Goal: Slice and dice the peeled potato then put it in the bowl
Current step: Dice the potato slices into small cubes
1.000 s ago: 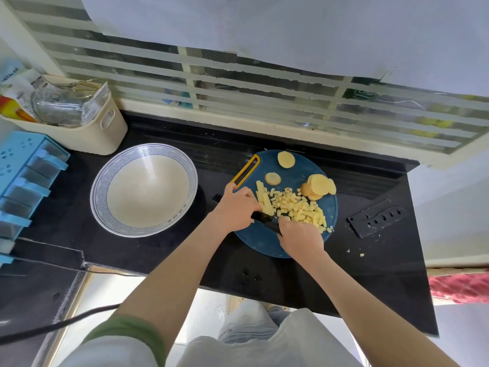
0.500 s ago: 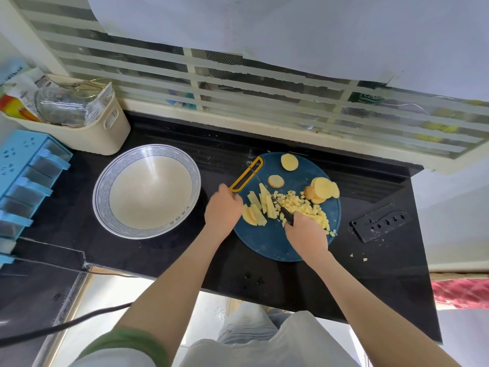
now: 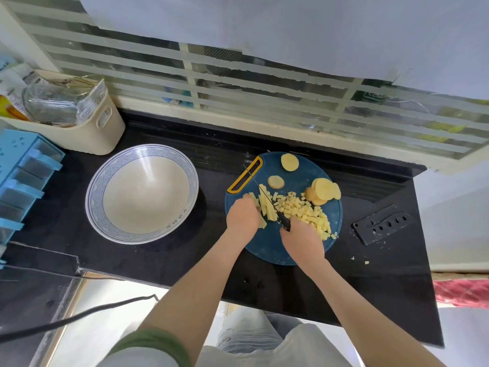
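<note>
A round blue cutting board (image 3: 267,247) with a yellow handle lies on the black counter. On it are a heap of diced potato (image 3: 304,210), several potato strips (image 3: 267,207), a stack of round slices (image 3: 324,192) and two single slices (image 3: 289,162). My right hand (image 3: 301,239) grips the handle of a black knife (image 3: 267,198), its thin blade lying across the strips and pointing up-left. My left hand (image 3: 242,214) presses down on the strips beside the blade, fingers curled over them. A wide white bowl (image 3: 143,193) with a blue patterned rim stands left of the board, with nothing in it.
A black knife sheath (image 3: 382,223) lies right of the board, with stray potato bits (image 3: 366,262) near it. A cream basket (image 3: 87,133) of packets sits at the back left, blue drawers (image 3: 21,176) at the far left. A black cable (image 3: 79,317) crosses below the counter edge.
The knife has swung from lying crosswise under my hands to pointing up-left over the strips. My left hand moved off the strips to the left, then came back onto them.
</note>
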`<action>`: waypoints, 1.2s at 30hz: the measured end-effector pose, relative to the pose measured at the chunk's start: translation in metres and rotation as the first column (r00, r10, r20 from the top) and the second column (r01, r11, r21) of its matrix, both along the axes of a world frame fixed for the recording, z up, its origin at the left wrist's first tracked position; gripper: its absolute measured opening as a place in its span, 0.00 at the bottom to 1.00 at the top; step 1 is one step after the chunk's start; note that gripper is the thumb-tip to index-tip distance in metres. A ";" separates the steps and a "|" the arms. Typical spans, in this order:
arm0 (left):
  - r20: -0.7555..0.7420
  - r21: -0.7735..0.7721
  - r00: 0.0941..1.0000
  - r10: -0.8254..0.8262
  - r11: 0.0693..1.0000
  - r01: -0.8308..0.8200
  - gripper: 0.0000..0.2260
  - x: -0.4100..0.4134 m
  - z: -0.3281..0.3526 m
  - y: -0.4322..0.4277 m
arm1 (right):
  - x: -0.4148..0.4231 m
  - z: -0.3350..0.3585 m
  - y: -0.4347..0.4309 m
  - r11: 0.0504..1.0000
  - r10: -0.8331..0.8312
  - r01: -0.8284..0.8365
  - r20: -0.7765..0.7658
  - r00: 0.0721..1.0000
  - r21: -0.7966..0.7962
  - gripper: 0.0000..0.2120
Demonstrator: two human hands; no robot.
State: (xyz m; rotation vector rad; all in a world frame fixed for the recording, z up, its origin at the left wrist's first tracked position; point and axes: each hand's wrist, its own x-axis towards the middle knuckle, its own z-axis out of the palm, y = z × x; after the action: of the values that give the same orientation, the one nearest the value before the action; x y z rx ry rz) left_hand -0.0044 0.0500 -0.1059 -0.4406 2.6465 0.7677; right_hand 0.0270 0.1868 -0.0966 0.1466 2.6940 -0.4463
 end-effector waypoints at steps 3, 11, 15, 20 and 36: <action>-0.044 -0.022 0.999 0.009 1.000 -0.010 0.15 -0.001 -0.002 0.000 | -0.001 -0.002 0.001 1.000 -0.027 0.027 0.012 1.000 -0.009 0.09; 0.052 0.122 0.994 0.092 0.988 -0.098 0.11 0.021 -0.023 -0.021 | 0.000 -0.007 -0.006 0.987 -0.087 0.096 0.079 0.993 -0.127 0.10; 0.085 0.261 0.981 0.174 0.946 -0.191 0.04 0.023 -0.024 -0.023 | 0.005 -0.007 -0.017 0.980 -0.056 0.083 0.150 0.987 -0.182 0.11; 0.190 0.427 0.929 0.318 0.825 -0.370 0.03 0.027 -0.023 -0.024 | 0.015 -0.012 -0.023 0.977 -0.029 0.066 0.177 0.984 -0.204 0.11; 0.111 0.421 0.965 0.239 0.868 -0.263 0.07 0.040 -0.027 -0.025 | 0.028 -0.019 -0.026 0.971 0.022 0.030 0.216 0.976 -0.236 0.14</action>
State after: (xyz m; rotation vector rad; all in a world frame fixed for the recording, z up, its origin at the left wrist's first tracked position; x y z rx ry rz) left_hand 0.0352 0.0253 -0.1330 -0.6740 2.2914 1.3656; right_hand 0.0551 0.1611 -0.1153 0.1241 2.4045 -0.7070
